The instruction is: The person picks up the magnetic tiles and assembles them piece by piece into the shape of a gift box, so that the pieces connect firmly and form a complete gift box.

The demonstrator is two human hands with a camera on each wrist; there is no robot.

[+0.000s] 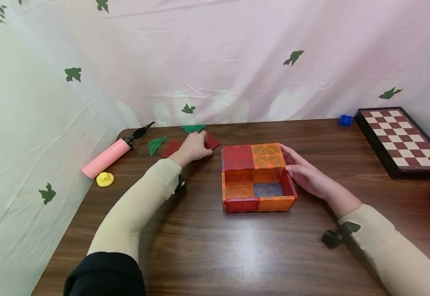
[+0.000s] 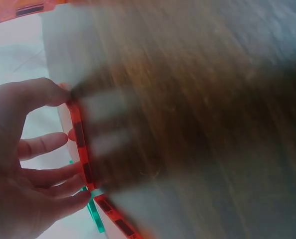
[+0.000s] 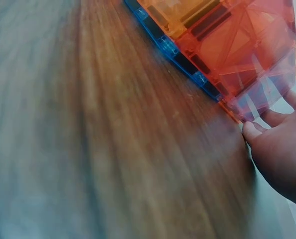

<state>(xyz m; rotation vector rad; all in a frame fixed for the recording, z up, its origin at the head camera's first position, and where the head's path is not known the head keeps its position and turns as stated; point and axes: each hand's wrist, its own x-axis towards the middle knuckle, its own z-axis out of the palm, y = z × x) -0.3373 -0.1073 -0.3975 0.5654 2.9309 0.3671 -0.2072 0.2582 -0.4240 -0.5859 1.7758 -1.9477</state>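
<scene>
From the head camera we see our left hand curled over a red square tile lying among green triangle tiles at the table's far left, while our right hand rests open-fingered against the right wall of the magnetic tile box mid-table.

At the left wrist, our fingers pinch the red tile's edge.

At the right wrist, our straight fingertips touch the box's corner.

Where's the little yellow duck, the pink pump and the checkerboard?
yellow duck (image 1: 105, 179), head view, middle of its body.
pink pump (image 1: 105, 158), head view, middle of the pink barrel.
checkerboard (image 1: 403, 137), head view, centre of the squared playing surface.
</scene>
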